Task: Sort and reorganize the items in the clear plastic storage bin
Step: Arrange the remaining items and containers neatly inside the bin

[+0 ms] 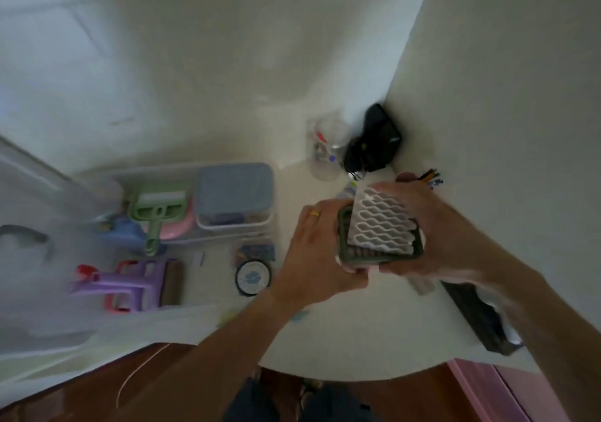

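Hands, left hand (317,246) and right hand (432,226), grip green slotted tray (361,254), white wavy grid (380,223) inside.

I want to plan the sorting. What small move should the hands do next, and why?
Probably carry the green tray with the white grid insert left toward the clear bin: both the left hand and right hand grip it above the table, away from the bin.

Two plain off-white plastered walls (227,63) meet in a corner at the back right. Below them runs a smooth cream-white worktop (374,330) with a rounded front edge. Under that edge shows a glossy reddish-brown wooden floor (156,386). The light is dim and soft.
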`<state>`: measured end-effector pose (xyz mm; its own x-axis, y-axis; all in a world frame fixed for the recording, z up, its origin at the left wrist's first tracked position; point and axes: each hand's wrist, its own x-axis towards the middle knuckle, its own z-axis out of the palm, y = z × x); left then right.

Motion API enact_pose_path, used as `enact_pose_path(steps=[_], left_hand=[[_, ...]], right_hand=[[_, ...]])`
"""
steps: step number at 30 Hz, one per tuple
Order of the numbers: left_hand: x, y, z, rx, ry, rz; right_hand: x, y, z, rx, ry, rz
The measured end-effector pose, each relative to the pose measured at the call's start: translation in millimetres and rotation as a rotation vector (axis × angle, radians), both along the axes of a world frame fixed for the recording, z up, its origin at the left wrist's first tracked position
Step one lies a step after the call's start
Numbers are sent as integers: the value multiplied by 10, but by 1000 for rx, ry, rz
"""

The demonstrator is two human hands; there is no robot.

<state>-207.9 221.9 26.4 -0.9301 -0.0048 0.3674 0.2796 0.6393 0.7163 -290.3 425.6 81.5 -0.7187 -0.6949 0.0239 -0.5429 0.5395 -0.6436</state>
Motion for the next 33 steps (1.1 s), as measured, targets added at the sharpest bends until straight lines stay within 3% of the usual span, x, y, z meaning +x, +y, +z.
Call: enact_pose_path(steps=[4,6,9,12,16,18,20,23,31,33], left_hand=[[232,-957,578,-40,-44,75],[372,-1498,695,-89,-65,102],[649,-2246,723,-168,-123,194],[1003,-2777,620,-125,-189,214],[1391,-3098,336,-40,-288,180],[1479,-3152,117,22,-320,158],[1523,-3182,-157,32,-374,147],[1546,-3216,-419,101,-520,79],[1419,-3290,-465,-107,-898,59],[1351,-3259,-528,29,-921,77]], right_hand=[[-18,-987,330,-60,16,175],[65,-1557,425,-143,-68,214],[250,-2297,482,-275,-408,244],[424,-2817,308,-375,-697,140],[727,-3209,-132,-254,-1077,-31],[839,-3291,-384,-254,-1344,-80],[880,-3321,-610,-271,-1488,-126],[899,-3315,-825,-211,-1482,-191],[856,-3320,-1051,-11,-1412,-405],[833,-3369,-1098,38,-1423,-360]])
